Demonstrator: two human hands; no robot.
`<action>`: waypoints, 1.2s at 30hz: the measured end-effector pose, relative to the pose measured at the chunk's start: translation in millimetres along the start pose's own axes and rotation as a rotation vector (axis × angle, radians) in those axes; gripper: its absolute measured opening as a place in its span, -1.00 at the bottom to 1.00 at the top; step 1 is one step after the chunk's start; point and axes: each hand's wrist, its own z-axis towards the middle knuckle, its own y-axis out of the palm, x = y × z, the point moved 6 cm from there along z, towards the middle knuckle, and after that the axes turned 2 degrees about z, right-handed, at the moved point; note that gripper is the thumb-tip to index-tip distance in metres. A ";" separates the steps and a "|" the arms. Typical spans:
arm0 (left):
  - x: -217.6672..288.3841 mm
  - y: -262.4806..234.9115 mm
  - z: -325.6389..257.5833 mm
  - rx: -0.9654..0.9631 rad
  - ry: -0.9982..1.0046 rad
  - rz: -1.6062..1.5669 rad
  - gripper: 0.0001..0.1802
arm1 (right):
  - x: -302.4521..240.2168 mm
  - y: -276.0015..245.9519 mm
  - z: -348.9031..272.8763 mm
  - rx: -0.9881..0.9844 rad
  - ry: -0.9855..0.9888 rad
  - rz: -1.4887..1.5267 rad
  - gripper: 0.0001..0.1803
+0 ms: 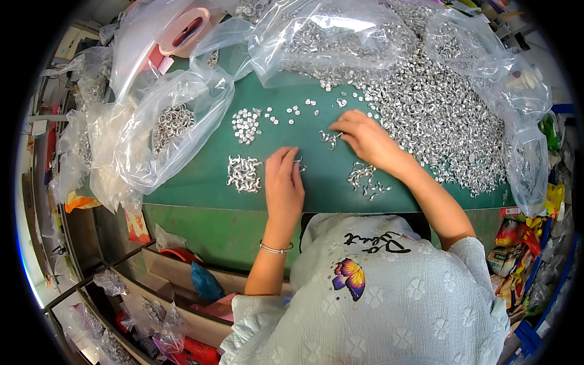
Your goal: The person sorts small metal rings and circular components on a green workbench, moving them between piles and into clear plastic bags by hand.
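Note:
My left hand rests on the green tabletop with its fingers drawn together. A few curved metal pieces lie by its fingertips, and what it holds, if anything, is hidden. Farther right, my right hand bends its fingers and thumb closed at a small group of curved silver metal pieces. Left of my left hand is a dense patch of S-shaped metal pieces. Small flower-shaped metal pieces form another patch beyond it. Loose curved pieces lie below my right forearm.
A large heap of silver metal pieces covers the table's right side, beside clear plastic bags. At left, an open plastic bag holds metal rings. A pink container stands at the back left. Compartments sit below the table's edge.

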 end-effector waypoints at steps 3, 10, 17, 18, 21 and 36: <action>3.7 0.8 2.1 -0.007 0.002 -0.022 -0.72 | -8.6 10.9 1.4 -0.045 0.003 0.106 -0.71; -7.5 -13.7 -14.1 0.093 -0.054 -0.024 -0.67 | -5.0 4.8 0.8 -0.070 0.093 0.171 -0.55; -8.1 -15.9 -38.3 0.171 -0.072 -0.062 -0.59 | -34.7 39.6 0.4 -0.187 0.045 0.283 -0.59; -7.8 -15.8 -41.7 0.180 -0.075 -0.062 -0.58 | -32.1 37.2 2.0 -0.141 0.053 0.272 -0.59; -5.7 -5.9 -45.7 0.121 -0.098 -0.092 -0.50 | -26.0 31.5 3.7 -0.041 0.110 0.246 -0.59; 14.6 23.9 -21.1 -0.133 0.160 0.143 -0.60 | 27.9 -41.8 -1.2 0.338 0.110 -0.408 -0.62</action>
